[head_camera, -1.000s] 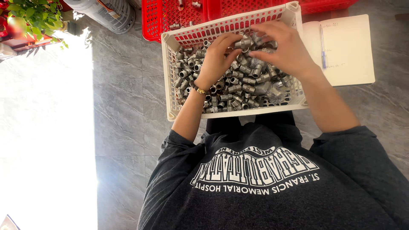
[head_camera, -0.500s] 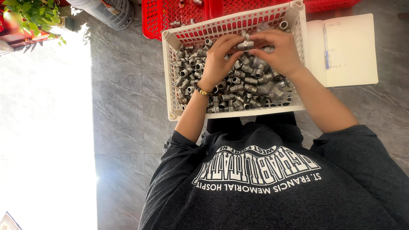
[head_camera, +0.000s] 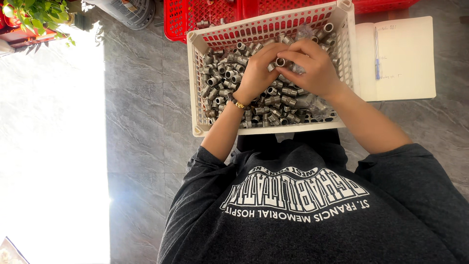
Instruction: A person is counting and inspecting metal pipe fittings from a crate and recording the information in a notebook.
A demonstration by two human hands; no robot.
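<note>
A: Floor and surroundings?

B: Grey stone-look floor tiles, washed out by hard sunlight along the left edge. Leafy green plant in the top left corner. Red plastic crate along the top edge, touching the far side of a white slotted plastic basket set on the floor. Open notebook with pale pages just beside the basket on the right, a blue pen lying on the page. Seen from overhead: dark grey printed T-shirt filling the lower part.

A: Inside the basket?

B: Heaped with short silver metal pipe fittings, threaded, with hexagonal middles, piled loosely across the whole bottom.

A: Hands?

B: Both over the middle of the heap, close together and touching. Left hand, gold bracelet at the wrist, fingers curled and pressed together around one fitting, its open round end facing up between the two hands. Right hand cupped over it from the right, fingertips pinching the same piece. Held fitting raised just above the pile, near the basket's far wall.
</note>
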